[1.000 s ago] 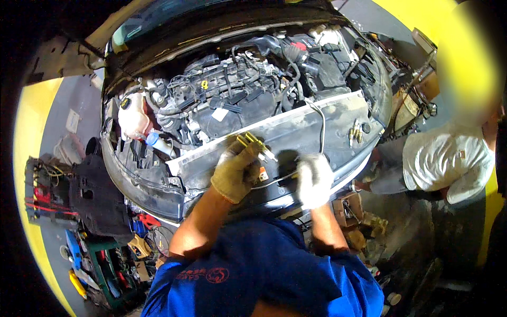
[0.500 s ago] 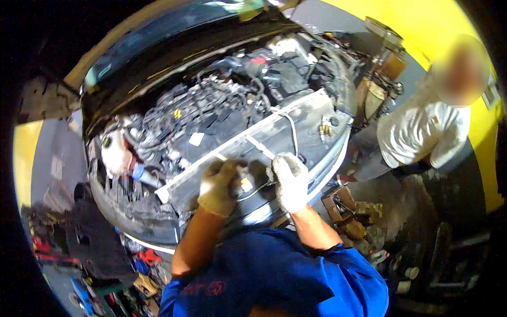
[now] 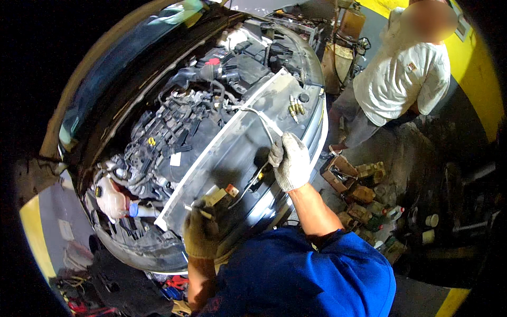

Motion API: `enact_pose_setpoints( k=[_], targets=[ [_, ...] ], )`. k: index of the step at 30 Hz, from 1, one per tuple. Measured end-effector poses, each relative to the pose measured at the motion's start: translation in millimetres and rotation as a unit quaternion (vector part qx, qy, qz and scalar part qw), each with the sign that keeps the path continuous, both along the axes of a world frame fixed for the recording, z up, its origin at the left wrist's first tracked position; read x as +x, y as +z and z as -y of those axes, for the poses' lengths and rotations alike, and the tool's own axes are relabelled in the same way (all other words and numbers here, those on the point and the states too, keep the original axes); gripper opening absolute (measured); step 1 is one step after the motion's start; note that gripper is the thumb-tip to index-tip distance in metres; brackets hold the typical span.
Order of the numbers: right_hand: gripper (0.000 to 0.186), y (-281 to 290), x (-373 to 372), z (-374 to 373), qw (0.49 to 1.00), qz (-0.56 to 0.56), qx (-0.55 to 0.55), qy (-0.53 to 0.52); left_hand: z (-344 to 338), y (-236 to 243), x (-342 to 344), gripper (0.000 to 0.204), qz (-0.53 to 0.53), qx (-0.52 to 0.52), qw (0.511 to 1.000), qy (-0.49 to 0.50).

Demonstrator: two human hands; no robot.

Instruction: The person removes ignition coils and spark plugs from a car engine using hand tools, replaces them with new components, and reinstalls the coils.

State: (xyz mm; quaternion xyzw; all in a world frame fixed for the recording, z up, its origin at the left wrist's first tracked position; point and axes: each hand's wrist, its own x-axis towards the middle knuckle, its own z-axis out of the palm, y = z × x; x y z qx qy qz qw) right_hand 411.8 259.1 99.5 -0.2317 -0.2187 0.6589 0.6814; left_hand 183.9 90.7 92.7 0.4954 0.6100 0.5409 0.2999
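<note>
A car with its hood up is seen from above, and its engine bay [image 3: 179, 132] is packed with black hoses, wires and plastic covers. A long, flat, pale grey front panel [image 3: 232, 153] is laid across the near edge of the bay, from near left to far right. A white tank [image 3: 108, 198] with a blue cap is seen at the left end. A person in a white shirt [image 3: 401, 79] is standing at the far right, beside the car. Small boxes and bottles [image 3: 364, 195] are scattered on the dirty floor to the right, near the car's front. The near part of the car is hidden by the blue shirt of the worker.

The right hand [image 3: 289, 161], in a knitted grey glove, is closed around a thin white rod [image 3: 264, 124] that bends over the panel. The left hand [image 3: 202, 232], in a dirty tan glove, is closed on a small yellow-handled tool [image 3: 203, 211] at the near left part of the panel. The hands are kept apart.

Half a second ago the hands were close together near the middle of the panel; now the left hand has been moved nearer and to the left.
</note>
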Motion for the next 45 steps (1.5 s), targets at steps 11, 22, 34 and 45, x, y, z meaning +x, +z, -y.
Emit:
enact_pose_setpoints(
  k=[11,22,34,45],
  targets=[
    [0.013,-20,28,-55,0.981,-0.13,-0.06,-0.131,4,-13,-26,0.052,0.402,-0.044,0.911,0.078],
    [0.021,-26,32,-53,0.985,-0.16,0.003,-0.071,-11,7,-11,0.033,0.463,-0.049,0.883,0.054],
    [0.035,7,31,-28,0.939,-0.305,0.068,0.146,-17,30,6,0.036,0.15,0.007,0.989,0.0],
    [0.039,31,27,25,0.942,-0.247,0.106,0.201,-171,140,113,0.028,-0.048,0.135,0.962,-0.232]
  ],
)
